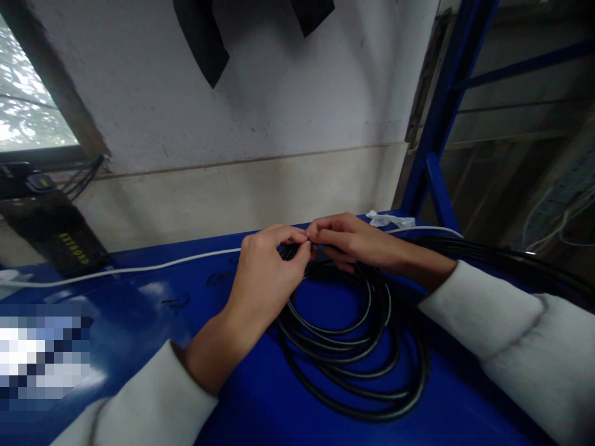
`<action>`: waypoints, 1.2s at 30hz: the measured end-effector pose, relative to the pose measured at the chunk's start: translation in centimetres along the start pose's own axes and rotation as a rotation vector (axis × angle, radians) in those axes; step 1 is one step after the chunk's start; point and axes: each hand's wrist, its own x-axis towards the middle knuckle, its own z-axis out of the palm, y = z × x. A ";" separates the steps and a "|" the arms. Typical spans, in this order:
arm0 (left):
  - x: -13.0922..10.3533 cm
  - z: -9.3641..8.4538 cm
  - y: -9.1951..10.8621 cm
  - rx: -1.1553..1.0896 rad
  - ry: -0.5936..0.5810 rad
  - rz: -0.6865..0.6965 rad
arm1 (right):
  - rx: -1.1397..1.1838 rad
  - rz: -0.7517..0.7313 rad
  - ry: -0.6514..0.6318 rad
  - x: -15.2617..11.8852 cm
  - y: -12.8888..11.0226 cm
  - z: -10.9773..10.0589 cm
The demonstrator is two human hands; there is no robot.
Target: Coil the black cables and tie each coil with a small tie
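Note:
A coil of black cable lies in several loose loops on the blue table. At the coil's far side my left hand is closed, its thumb and forefinger curled around the black strands. My right hand meets it there in a pinch, the fingertips of both hands touching. Whatever small thing sits between the right fingertips is hidden. Left of my left hand, thin black ties lie on the tabletop.
A white cord runs along the back of the blue table. Crumpled clear plastic lies at the back right, near more black cable. A dark printed bag stands at left. A blue metal frame rises at right.

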 end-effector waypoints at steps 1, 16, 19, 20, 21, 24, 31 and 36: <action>0.0 0.0 0.0 -0.022 0.003 -0.019 | 0.011 -0.008 -0.001 -0.1 0.0 0.0; 0.1 -0.1 -0.5 -0.122 0.030 -0.096 | -0.161 -0.260 0.182 -0.2 0.3 0.3; 0.1 -0.1 -0.6 -0.116 0.025 -0.101 | -0.188 -0.254 0.178 -0.2 0.1 0.3; 0.1 -0.1 -0.7 -0.111 0.022 -0.104 | -0.196 -0.251 0.175 -0.2 0.0 0.2; 0.1 -0.1 -0.7 -0.109 0.021 -0.108 | -0.203 -0.248 0.173 -0.2 0.0 0.2; 0.1 -0.1 -0.7 -0.104 0.028 -0.118 | -0.211 -0.232 0.176 -0.2 -0.1 0.1; 0.0 0.0 -0.7 -0.094 0.031 -0.125 | -0.188 -0.226 0.165 -0.1 0.3 0.1; 0.1 0.0 -0.8 -0.099 0.042 -0.145 | -0.172 -0.169 0.136 -0.2 0.0 0.1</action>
